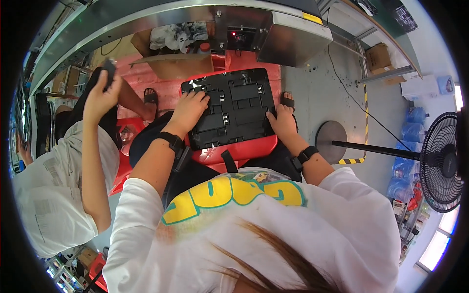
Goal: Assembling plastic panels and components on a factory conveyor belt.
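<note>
A black plastic tray (244, 112) with molded rectangular compartments and a few small pale metallic bits rests in front of me on a red surface (233, 150). Over the tray's left part lies my left hand (191, 110), fingers spread across it and nothing visible held. My right hand (284, 123) grips the tray's right edge, thumb at the rim and the other fingers outside it, their tips partly hidden. Black bands circle both my wrists.
At left, a co-worker's raised hand (103, 93) holds a small dark object (109, 68). Ahead stand an open cardboard box (178, 66) and a metal workbench edge (146, 18). A black pedestal fan (442, 161) stands at right, near large blue water bottles (404, 171).
</note>
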{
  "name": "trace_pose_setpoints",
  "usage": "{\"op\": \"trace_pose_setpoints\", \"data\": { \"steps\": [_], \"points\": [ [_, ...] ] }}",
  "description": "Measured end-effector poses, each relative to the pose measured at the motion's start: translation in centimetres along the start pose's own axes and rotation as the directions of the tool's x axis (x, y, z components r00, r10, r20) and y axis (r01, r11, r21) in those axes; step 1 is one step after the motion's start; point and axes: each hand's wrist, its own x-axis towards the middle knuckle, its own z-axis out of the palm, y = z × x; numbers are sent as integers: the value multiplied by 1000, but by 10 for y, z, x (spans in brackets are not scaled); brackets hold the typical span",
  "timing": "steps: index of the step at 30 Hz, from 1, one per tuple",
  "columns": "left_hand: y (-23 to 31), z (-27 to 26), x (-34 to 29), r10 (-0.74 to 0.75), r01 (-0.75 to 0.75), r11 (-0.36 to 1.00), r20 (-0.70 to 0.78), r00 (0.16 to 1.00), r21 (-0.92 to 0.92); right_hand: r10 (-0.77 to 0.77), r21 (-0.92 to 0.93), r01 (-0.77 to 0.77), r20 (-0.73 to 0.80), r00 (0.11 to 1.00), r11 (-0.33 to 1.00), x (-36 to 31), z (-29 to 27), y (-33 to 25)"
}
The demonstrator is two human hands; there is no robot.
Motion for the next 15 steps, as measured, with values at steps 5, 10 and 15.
{"op": "trace_pose_setpoints", "data": {
  "steps": [5, 10, 15],
  "points": [
    [2, 12, -10, 39, -39, 998, -4, 999, 39, 3, 8, -3, 1, 1000, 1000, -3, 0, -1],
    [4, 13, -14, 37, -22, 993, -134, 990, 115, -21, 15, 21, -17, 1000, 1000, -2, -2, -1],
    [4, 32, -13, -120, 117, 991, 57, 991, 58, 12, 16, -12, 4, 1000, 1000, -1, -3, 0]
  ]
}}
